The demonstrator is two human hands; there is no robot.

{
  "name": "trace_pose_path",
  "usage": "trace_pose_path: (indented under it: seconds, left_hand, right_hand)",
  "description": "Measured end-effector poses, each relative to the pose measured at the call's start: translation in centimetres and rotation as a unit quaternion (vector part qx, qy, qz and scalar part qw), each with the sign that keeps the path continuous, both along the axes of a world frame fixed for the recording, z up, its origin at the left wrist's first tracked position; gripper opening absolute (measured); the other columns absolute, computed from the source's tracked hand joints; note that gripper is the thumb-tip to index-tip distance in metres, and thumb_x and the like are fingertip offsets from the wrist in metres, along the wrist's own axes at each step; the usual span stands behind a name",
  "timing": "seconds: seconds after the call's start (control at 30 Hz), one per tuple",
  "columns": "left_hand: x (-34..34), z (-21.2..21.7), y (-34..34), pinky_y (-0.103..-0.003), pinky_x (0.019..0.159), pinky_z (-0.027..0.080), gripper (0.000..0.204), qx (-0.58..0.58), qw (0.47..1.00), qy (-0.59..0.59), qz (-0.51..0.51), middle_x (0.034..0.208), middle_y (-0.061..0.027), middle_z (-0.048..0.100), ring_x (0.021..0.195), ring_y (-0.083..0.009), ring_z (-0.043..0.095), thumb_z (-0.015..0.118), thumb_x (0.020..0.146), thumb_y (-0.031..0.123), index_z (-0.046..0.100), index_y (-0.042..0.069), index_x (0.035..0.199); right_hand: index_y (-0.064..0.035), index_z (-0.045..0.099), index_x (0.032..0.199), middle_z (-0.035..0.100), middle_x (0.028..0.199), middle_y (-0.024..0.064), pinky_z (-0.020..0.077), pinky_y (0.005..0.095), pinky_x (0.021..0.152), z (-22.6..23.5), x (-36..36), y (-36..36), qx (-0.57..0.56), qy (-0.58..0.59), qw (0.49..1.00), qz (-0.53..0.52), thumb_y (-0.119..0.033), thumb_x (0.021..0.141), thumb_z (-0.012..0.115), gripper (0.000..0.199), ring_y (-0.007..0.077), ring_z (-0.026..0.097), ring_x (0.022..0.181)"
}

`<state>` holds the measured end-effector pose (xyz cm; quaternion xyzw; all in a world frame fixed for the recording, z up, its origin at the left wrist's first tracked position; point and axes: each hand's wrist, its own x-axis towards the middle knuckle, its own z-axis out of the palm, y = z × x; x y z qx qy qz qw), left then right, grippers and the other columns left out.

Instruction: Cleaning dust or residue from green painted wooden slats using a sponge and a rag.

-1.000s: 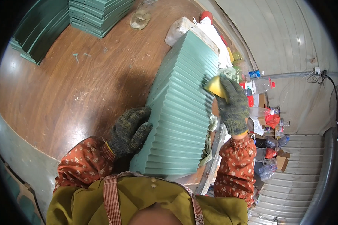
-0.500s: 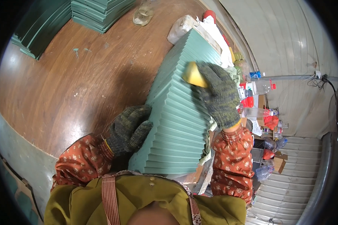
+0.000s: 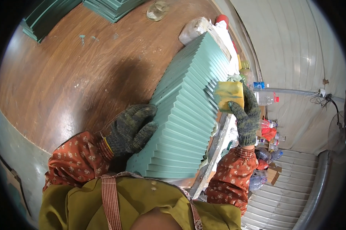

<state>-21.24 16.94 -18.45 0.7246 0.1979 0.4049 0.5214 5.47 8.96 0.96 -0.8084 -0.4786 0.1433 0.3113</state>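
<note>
A long stack of thin green panels stands in front of me, its stepped edges fanned from near to far. My right hand, in a dark knitted glove, grips a yellow sponge just beyond the right side of the stack. Greenish stains mark the face of the sponge, and the thumb lies across its lower part. At the left side of the stack, my left hand, in a matching glove, touches the panels with its fingertips. Its thumb is apart from the fingers, and nothing shows in its grasp.
A brown wood-grain table lies to the left and beyond. More green panels are piled at its far left, near a clear container. A plastic-wrapped block sits behind the stack. Several bottles line the right wall.
My right hand has moved right, off the top of the stack, and turned so the sponge's flat face shows. My left hand stays by the stack. The view has shifted slightly.
</note>
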Motion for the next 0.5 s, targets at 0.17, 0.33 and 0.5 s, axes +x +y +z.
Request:
trace_pose_path:
  seconds: [0.17,0.33,0.5]
  left_hand:
    - [0.0,-0.5,-0.2,-0.045,0.089,0.049,0.036,0.013,1.000,-0.015,0.000,0.113,-0.0253,0.061,0.103,-0.0392,0.061,0.061,0.091,0.017,0.057,-0.003,0.120]
    - [0.0,-0.7,-0.4,-0.045,0.089,0.049,0.036,0.009,1.000,-0.014,0.007,0.113,-0.0249,0.060,0.101,-0.0389,0.060,0.060,0.091,0.016,0.057,-0.003,0.121]
    - [0.3,-0.7,-0.4,-0.046,0.088,0.050,0.038,0.007,1.000,-0.028,0.011,0.112,-0.0265,0.060,0.100,-0.0397,0.061,0.061,0.090,0.021,0.058,-0.004,0.119]
  right_hand:
    - [0.0023,0.047,0.137,0.058,0.126,0.0153,0.0480,0.0349,0.098,-0.9,0.1,0.3,-0.006,-0.020,1.000,0.010,-0.009,0.082,0.072,0.061,0.0229,0.058,0.114]
    - [0.0013,0.048,0.136,0.060,0.123,0.0140,0.0498,0.0334,0.093,0.0,-0.9,1.2,0.039,0.155,0.986,-0.042,-0.016,0.083,0.072,0.060,0.0200,0.060,0.109]
    - [0.0014,0.043,0.138,0.056,0.125,0.0138,0.0487,0.0371,0.098,-0.1,1.1,0.2,0.158,0.348,0.924,-0.029,-0.014,0.085,0.068,0.060,0.0245,0.058,0.113]
